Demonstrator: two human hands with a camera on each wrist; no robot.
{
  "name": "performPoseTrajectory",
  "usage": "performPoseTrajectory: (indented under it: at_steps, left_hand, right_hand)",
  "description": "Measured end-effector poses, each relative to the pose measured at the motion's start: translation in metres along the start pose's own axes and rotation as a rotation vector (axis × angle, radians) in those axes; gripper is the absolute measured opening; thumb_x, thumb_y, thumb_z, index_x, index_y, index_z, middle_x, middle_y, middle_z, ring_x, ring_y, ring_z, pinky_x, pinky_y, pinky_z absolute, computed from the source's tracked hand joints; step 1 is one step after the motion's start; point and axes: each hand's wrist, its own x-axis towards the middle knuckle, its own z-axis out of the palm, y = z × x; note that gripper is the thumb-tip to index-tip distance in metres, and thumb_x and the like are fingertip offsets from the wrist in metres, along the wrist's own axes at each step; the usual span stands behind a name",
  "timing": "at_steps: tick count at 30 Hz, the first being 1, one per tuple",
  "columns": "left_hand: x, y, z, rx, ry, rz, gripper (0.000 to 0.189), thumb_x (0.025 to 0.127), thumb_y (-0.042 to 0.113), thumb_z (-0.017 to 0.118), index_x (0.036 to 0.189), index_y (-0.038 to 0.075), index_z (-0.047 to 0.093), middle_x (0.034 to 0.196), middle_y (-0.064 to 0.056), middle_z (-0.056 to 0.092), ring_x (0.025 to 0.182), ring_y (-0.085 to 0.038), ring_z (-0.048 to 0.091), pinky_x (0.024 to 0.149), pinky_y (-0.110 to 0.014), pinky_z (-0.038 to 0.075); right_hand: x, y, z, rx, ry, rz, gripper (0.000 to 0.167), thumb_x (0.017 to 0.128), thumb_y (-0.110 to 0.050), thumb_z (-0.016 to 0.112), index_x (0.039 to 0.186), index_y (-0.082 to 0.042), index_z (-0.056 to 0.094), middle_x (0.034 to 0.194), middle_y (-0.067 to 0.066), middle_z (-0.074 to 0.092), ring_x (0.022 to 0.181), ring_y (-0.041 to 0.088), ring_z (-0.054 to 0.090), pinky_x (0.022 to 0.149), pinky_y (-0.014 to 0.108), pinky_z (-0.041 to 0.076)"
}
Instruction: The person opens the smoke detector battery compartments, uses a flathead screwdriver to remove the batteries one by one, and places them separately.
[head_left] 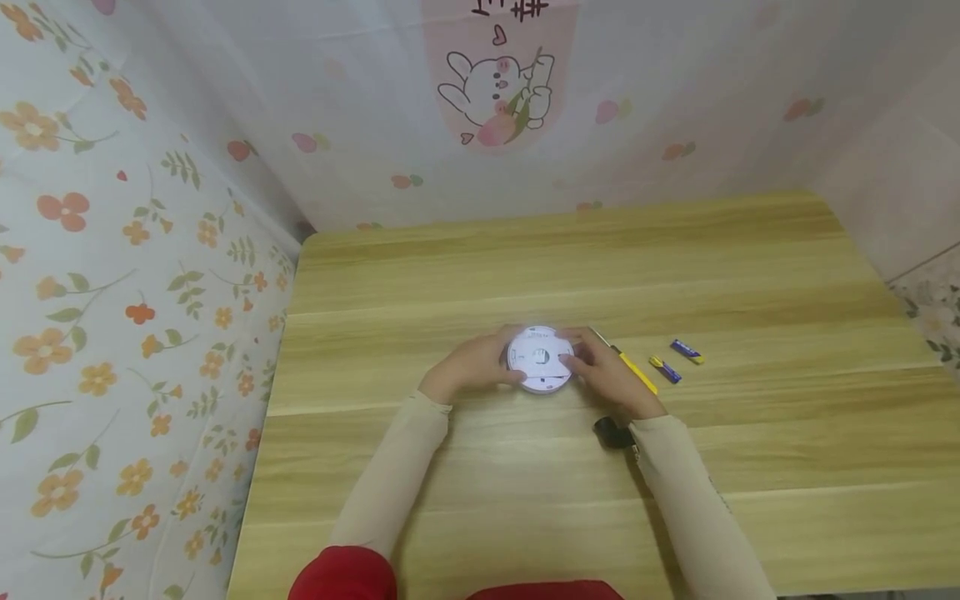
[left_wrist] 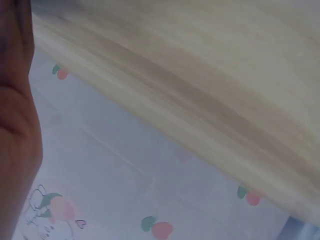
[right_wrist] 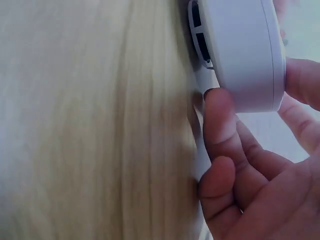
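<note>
A round white smoke detector (head_left: 542, 358) with slots in its flat back faces up between both hands, low over the table. My left hand (head_left: 476, 362) grips its left edge, thumb on the near side. On the right edge, my right hand (head_left: 607, 375) holds it with the thumb over the upper face. In the right wrist view, fingertips sit against the white side wall of the smoke detector (right_wrist: 245, 55), and dark vents show on its table side. Only part of the left hand (left_wrist: 17, 130) enters the left wrist view; its fingertips are out of frame.
A screwdriver with a yellow handle (head_left: 636, 371) lies just beyond the right hand. Two blue-and-yellow batteries (head_left: 665, 369) are farther right. Next to the right sleeve is a small black object (head_left: 613, 433). The wood-grain table (head_left: 420, 275) meets a printed curtain (head_left: 360, 108) at the back.
</note>
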Motion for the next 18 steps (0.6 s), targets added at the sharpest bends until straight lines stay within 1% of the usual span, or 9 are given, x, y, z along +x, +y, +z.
performPoseTrajectory:
  at_steps: [2,5,8,10,14,18]
  left_hand:
    - [0.0027,0.0018,0.0004,0.036,0.01,-0.003,0.085,0.082,0.038,0.072,0.152,0.018,0.028,0.138,-0.011,0.056,0.121,-0.027,0.057,0.102,-0.043,0.045]
    - [0.0053,0.0034,0.0012,0.11,0.024,0.0,0.084,0.08,0.039,0.072,0.15,0.015,0.032,0.129,-0.009,0.062,0.109,-0.024,0.061,0.095,-0.04,0.049]
    - [0.0059,0.0041,0.0019,0.166,0.032,0.003,0.083,0.079,0.04,0.072,0.148,0.014,0.034,0.121,-0.008,0.065,0.101,-0.021,0.062,0.09,-0.037,0.051]
    - [0.0054,0.0045,0.0019,0.178,0.032,0.002,0.082,0.079,0.04,0.072,0.147,0.013,0.035,0.119,-0.007,0.066,0.099,-0.02,0.062,0.089,-0.037,0.051]
    - [0.0045,0.0054,0.0005,0.16,0.031,0.008,0.081,0.079,0.038,0.073,0.147,0.012,0.036,0.121,-0.009,0.065,0.101,-0.021,0.061,0.09,-0.038,0.051]
    - [0.0038,0.0063,-0.0006,0.148,0.023,0.011,0.08,0.079,0.036,0.073,0.147,0.013,0.036,0.12,-0.009,0.065,0.1,-0.021,0.061,0.09,-0.038,0.05]
  right_hand:
    - [0.0021,0.0011,-0.002,-0.015,-0.011,-0.035,0.042,0.098,-0.021,0.055,0.138,-0.017,0.046,0.129,0.015,0.054,0.113,0.032,0.053,0.1,0.051,0.043]
    - [0.0025,0.0023,-0.004,-0.039,-0.048,-0.086,0.047,0.097,-0.019,0.057,0.141,-0.014,0.043,0.131,0.017,0.052,0.113,0.032,0.053,0.101,0.05,0.042]
    - [0.0013,0.003,-0.0056,-0.023,-0.098,-0.101,0.058,0.093,-0.017,0.063,0.144,-0.013,0.038,0.135,0.016,0.048,0.117,0.032,0.051,0.102,0.048,0.04]
    - [0.0006,0.0031,-0.0065,-0.008,-0.125,-0.088,0.067,0.089,-0.019,0.069,0.146,-0.015,0.035,0.139,0.015,0.045,0.119,0.031,0.048,0.104,0.048,0.038]
    - [0.0005,0.0024,-0.0066,0.015,-0.156,-0.058,0.083,0.079,-0.024,0.079,0.147,-0.017,0.031,0.143,0.016,0.039,0.121,0.031,0.042,0.107,0.051,0.033]
    - [0.001,0.0022,-0.0056,0.01,-0.155,-0.059,0.086,0.076,-0.023,0.081,0.145,-0.015,0.031,0.144,0.018,0.038,0.124,0.031,0.041,0.11,0.052,0.03]
